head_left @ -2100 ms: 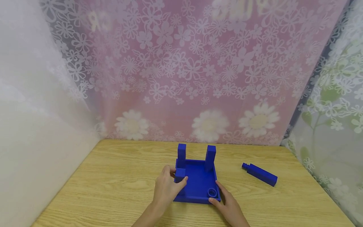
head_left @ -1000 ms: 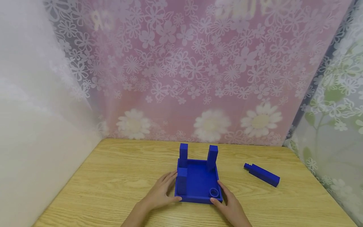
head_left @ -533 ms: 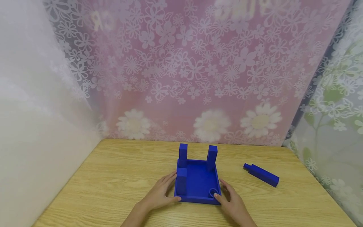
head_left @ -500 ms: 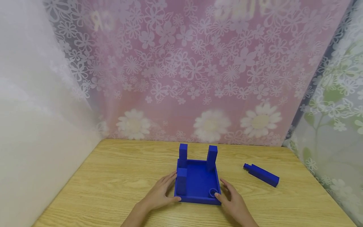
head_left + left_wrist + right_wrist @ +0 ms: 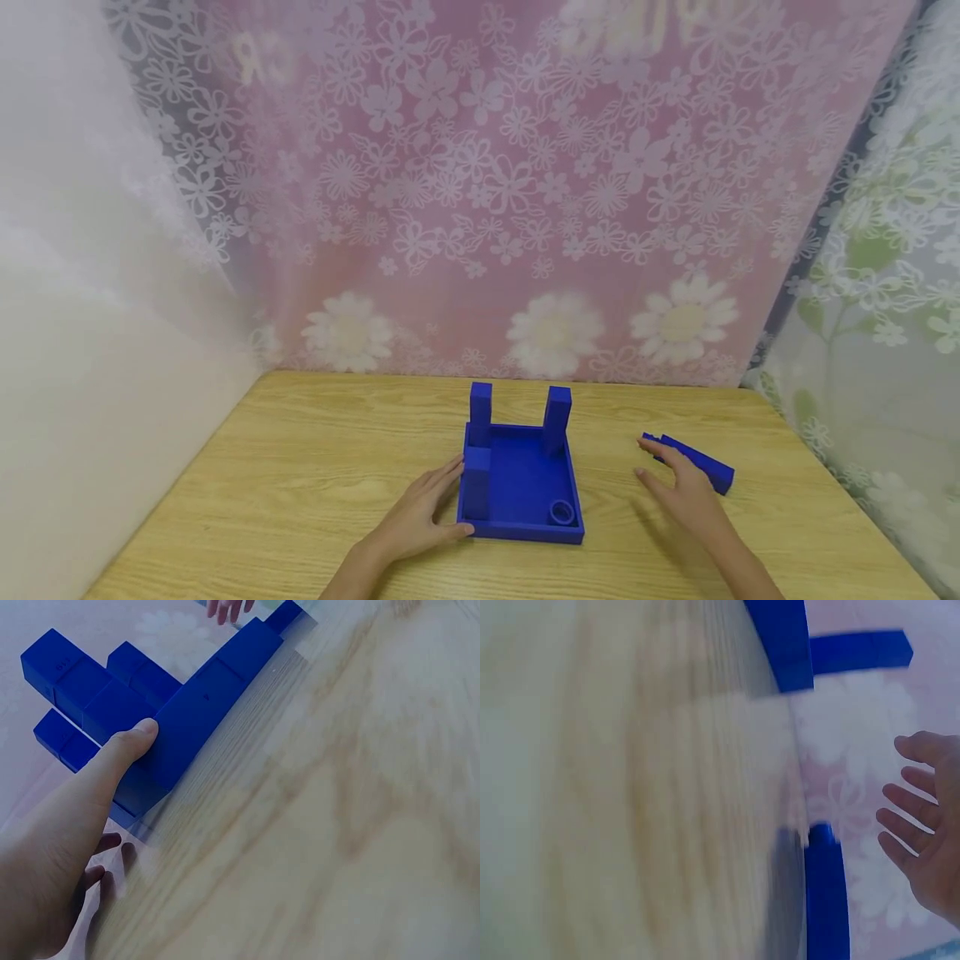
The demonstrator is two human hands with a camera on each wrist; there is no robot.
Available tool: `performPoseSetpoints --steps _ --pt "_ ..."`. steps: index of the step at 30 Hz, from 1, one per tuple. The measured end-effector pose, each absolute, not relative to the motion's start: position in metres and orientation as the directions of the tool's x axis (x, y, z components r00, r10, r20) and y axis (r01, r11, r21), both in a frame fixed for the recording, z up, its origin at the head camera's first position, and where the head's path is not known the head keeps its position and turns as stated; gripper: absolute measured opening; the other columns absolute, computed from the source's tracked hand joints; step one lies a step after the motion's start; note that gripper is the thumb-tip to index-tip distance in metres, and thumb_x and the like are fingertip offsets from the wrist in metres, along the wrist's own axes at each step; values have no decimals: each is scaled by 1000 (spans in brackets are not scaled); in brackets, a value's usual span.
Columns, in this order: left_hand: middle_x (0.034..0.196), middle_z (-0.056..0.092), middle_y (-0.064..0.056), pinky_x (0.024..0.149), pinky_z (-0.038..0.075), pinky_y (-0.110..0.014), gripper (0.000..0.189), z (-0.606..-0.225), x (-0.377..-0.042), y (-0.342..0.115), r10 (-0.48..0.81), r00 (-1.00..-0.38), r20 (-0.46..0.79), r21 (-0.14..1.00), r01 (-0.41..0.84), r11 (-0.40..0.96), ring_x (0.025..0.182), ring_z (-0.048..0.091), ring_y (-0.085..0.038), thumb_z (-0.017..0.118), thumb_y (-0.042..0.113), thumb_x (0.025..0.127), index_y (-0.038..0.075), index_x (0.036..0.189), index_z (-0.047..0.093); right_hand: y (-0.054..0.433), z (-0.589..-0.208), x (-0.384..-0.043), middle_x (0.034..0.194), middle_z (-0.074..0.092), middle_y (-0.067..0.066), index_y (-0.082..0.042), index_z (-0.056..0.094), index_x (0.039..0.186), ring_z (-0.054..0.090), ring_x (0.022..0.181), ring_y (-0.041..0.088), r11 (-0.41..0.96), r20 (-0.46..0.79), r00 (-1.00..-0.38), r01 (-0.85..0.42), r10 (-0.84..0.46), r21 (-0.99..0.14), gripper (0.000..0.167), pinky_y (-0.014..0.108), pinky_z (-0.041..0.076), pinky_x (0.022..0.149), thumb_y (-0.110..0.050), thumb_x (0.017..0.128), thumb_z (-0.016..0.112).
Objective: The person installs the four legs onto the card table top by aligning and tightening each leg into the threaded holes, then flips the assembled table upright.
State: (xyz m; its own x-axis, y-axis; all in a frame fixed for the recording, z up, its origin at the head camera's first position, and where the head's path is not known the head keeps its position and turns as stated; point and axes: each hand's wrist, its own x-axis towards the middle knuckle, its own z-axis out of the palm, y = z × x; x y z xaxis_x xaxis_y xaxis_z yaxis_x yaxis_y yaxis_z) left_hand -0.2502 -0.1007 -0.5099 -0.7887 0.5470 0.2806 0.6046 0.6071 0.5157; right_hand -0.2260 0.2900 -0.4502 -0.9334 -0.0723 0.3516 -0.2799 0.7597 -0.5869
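A blue square tray with a low rim lies on the wooden table. Blue square posts stand upright in three of its corners: back left, back right and front left. A round blue socket ring fills the front right corner. My left hand holds the tray at its front left corner, thumb on the front wall, fingers along the left side. To the right, my right hand hovers open over a loose blue post with a narrower notched end, its fingers spread beside the post in the right wrist view.
The wooden tabletop reaches back to a pink flowered curtain. A pale wall covering rises on the left, and a white floral sheet hangs on the right.
My left hand left the front left post for the tray's corner and stayed there. My right hand let go of the tray's front right corner and moved right, over the loose post.
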Motion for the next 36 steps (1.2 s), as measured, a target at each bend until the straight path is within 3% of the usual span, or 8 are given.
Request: performPoseSetpoints --steps 6,11,23,36 --pt "150 21 0 101 22 -56 87 -508 -250 -101 547 -793 269 534 596 600 131 26 -32 56 63 79 18 147 24 333 -448 -240 121 48 32 5 49 127 43 108 52 832 340 -937 -254 -84 -494 46 62 38 82 -18 89 62" --pt "150 19 5 101 23 -55 87 -508 -249 -101 547 -796 258 539 589 602 131 26 -30 56 63 79 19 147 24 360 -455 -247 120 46 35 8 49 125 41 108 53 865 300 -951 -213 -77 -454 46 62 38 82 -14 87 63" --pt "150 19 4 103 20 -53 86 -507 -249 -102 555 -785 276 530 606 593 132 25 -29 56 61 80 15 146 26 386 -482 -252 123 41 39 7 43 129 43 104 56 846 200 -980 -96 13 -525 61 60 41 77 -38 90 58" --pt "150 18 3 104 18 -53 86 -506 -249 -102 558 -787 261 549 597 585 133 24 -29 57 60 81 16 147 24 385 -493 -253 120 42 39 8 46 123 42 105 57 812 264 -962 -101 68 -575 52 61 39 81 -30 91 59"
